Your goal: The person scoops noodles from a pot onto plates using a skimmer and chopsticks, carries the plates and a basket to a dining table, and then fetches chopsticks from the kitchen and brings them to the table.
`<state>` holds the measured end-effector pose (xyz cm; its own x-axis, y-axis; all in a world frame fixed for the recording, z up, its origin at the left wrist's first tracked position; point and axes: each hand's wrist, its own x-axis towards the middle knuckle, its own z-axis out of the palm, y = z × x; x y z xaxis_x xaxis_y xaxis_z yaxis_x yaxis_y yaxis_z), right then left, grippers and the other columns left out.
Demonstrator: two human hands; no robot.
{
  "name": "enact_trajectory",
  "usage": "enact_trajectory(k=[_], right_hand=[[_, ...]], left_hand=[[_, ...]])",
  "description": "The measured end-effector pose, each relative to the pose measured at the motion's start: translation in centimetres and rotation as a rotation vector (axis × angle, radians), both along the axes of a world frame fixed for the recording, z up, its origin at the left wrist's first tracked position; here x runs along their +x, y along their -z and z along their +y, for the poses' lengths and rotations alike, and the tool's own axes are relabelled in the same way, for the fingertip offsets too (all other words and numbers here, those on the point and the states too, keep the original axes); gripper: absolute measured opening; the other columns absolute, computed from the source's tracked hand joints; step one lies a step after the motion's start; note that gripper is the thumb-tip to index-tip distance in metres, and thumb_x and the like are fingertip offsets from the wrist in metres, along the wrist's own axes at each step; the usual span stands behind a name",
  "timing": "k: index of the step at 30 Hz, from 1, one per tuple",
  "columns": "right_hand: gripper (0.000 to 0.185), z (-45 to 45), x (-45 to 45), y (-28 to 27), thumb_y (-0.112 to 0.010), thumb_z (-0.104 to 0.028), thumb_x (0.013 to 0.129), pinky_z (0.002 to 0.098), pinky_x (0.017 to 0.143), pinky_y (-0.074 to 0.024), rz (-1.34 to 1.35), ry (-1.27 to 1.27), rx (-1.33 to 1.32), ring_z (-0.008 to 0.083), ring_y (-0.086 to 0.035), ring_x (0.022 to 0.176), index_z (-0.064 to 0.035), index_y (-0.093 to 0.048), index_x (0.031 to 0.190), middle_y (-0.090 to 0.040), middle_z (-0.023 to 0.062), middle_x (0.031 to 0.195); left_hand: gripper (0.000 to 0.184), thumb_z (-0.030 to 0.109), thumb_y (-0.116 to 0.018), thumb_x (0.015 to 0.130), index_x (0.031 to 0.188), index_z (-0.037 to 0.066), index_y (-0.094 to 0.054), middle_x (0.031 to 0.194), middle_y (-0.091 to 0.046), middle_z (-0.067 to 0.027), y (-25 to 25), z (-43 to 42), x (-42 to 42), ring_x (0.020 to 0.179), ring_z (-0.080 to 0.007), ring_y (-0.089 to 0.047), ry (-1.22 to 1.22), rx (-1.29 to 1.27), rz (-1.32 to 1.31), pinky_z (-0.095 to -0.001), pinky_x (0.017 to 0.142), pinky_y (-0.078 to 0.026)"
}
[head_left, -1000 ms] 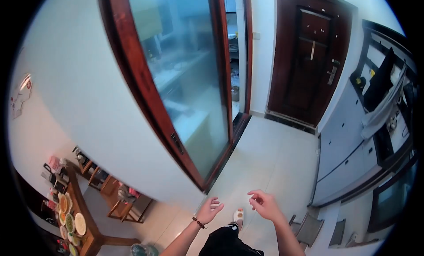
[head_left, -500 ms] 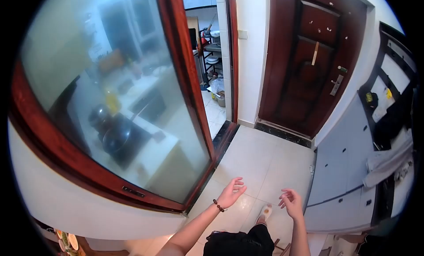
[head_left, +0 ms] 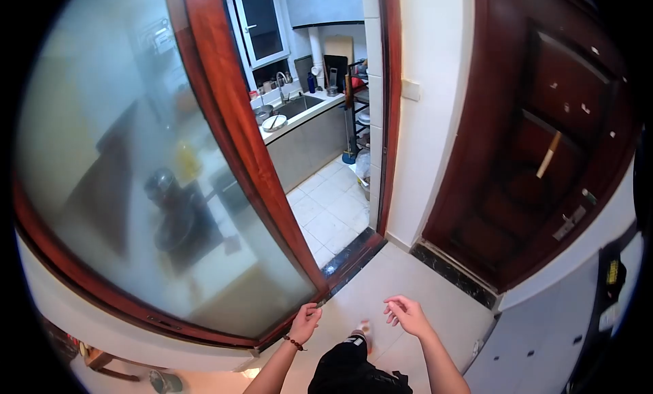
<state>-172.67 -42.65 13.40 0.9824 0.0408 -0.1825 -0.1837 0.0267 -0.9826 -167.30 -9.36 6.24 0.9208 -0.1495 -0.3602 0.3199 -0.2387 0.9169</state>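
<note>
My left hand [head_left: 307, 322], with a beaded bracelet [head_left: 294, 342] at the wrist, hovers in front of the lower corner of the frosted sliding door [head_left: 224, 149]. Its fingers are loosely bent, and nothing is in them. Over the floor tiles [head_left: 401, 271] hangs my right hand [head_left: 405, 315], fingers apart and holding nothing. Neither hand visibly touches anything. One foot [head_left: 363, 331] shows below, between the hands, past my dark shorts [head_left: 354, 370].
Beyond the dark threshold [head_left: 354, 261] lies a kitchen with a sink [head_left: 299, 107], a white bowl [head_left: 274, 123] and a black shelf rack [head_left: 360, 94]. A dark red door [head_left: 530, 142] stands at right, above a grey cabinet [head_left: 537, 339]. A bucket [head_left: 165, 382] sits at lower left.
My view has turned and moved toward the kitchen doorway, which now shows wider, with the sink and window in sight. Both hands have swung with my step and remain without anything in them.
</note>
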Motion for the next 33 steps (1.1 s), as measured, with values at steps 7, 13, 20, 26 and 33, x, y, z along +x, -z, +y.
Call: enact_trajectory(k=[7, 13, 20, 26, 33], right_hand=[[0.023, -7.9, 20.0, 1.1, -0.055, -0.018, 0.102, 0.0270, 0.059, -0.0543, 0.024, -0.125, -0.123, 0.0147, -0.067, 0.071, -0.0006, -0.063, 0.115, -0.068, 0.0090, 0.090], [0.024, -14.2, 36.0, 1.4, -0.055, -0.017, 0.101, 0.0287, 0.058, -0.0558, 0.137, -0.125, -0.072, 0.0173, -0.069, 0.070, 0.0009, -0.062, 0.115, -0.068, 0.0113, 0.091], [0.024, -16.4, 57.6, 7.9, -0.056, -0.018, 0.102, 0.0286, 0.058, -0.0566, 0.206, -0.327, -0.057, 0.0172, -0.068, 0.069, -0.0007, -0.061, 0.117, -0.068, 0.0105, 0.091], [0.024, -9.0, 77.7, 8.7, -0.059, -0.018, 0.100, 0.0271, 0.057, -0.0561, 0.258, -0.619, -0.059, 0.0145, -0.067, 0.069, -0.0011, -0.062, 0.117, -0.069, 0.0083, 0.092], [0.027, 4.2, 93.3, 8.6, -0.058, -0.021, 0.101, 0.0284, 0.059, -0.0564, 0.263, -0.906, -0.019, 0.0160, -0.069, 0.071, -0.0005, -0.061, 0.118, -0.069, 0.0096, 0.095]], left_hand=[[0.057, 0.042, -0.064, 0.097, 0.135, 0.004, -0.047, 0.120, -0.061, -0.0137, 3.7, -10.8, 17.5, 0.102, -0.0187, -0.063, -0.088, -0.094, -0.001, -0.0336, 0.081, -0.056], [0.053, 0.039, -0.061, 0.098, 0.136, 0.004, -0.046, 0.123, -0.062, -0.0137, 1.5, -16.6, 33.3, 0.106, -0.0193, -0.064, -0.127, -0.175, 0.031, -0.0332, 0.081, -0.056], [0.046, 0.036, -0.061, 0.099, 0.132, 0.005, -0.050, 0.118, -0.063, -0.0112, 6.1, -17.4, 48.0, 0.102, -0.0174, -0.065, -0.354, -0.196, 0.091, -0.0307, 0.076, -0.056], [0.037, 0.034, -0.059, 0.101, 0.125, 0.006, -0.053, 0.117, -0.065, -0.0106, 5.9, -15.3, 58.2, 0.099, -0.0185, -0.066, -0.751, -0.362, 0.229, -0.0312, 0.074, -0.056], [0.029, 0.031, -0.055, 0.103, 0.120, 0.007, -0.054, 0.112, -0.064, -0.0107, 7.9, -7.7, 66.6, 0.093, -0.0221, -0.069, -0.999, -0.378, 0.205, -0.0342, 0.072, -0.059]])
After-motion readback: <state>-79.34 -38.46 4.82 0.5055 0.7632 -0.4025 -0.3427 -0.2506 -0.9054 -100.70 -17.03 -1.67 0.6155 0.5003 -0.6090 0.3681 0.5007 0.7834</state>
